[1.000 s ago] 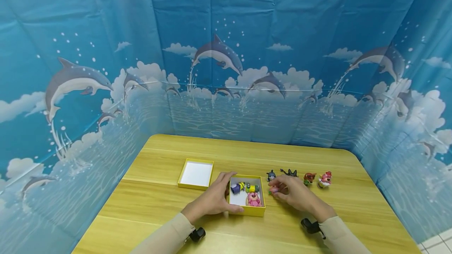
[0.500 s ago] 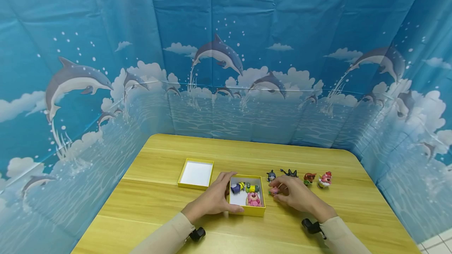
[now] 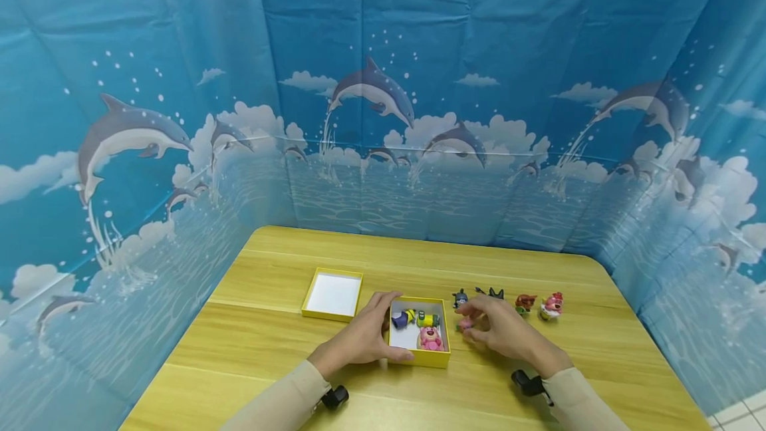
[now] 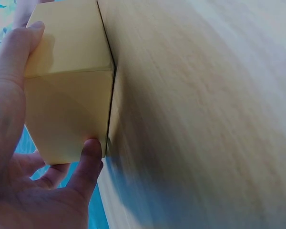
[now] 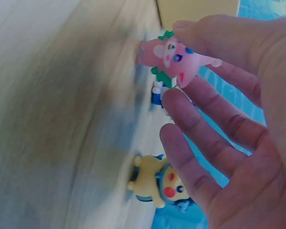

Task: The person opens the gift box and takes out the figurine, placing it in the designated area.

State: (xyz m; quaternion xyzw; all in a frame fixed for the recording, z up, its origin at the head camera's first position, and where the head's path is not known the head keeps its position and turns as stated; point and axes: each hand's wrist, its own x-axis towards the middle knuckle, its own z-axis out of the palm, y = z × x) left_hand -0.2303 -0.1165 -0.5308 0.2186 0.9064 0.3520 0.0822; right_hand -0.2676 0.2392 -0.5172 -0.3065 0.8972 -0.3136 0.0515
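My left hand (image 3: 362, 336) grips the side of a yellow box (image 3: 439, 359), thumb at its near wall and fingers at the far end. The left wrist view shows fingertips on the box's yellow walls (image 4: 71, 109). Inside lie a pink bear figurine (image 3: 429, 338), a purple-and-yellow figurine (image 3: 402, 318) and a green-and-yellow one (image 3: 427, 319). To the box's right, my right hand (image 3: 501, 328) pinches a small pink figurine (image 5: 174, 57) with a green frill round its neck. It stands upright with its base at the tabletop; the index fingertip is hidden behind its head.
A yellow lid (image 3: 331, 293) with a white inside lies left of the box. Behind and beside my right hand stand a dark grey figurine (image 3: 459, 298), a black one (image 3: 493, 292), a reddish-brown one (image 3: 525, 303) and a pink-and-white one (image 3: 551, 306). A dolphin-print curtain (image 3: 383, 198) surrounds the table.
The pink figurine at my right fingers shifts very slightly; the right hand stays around it. My left hand and the box keep their places.
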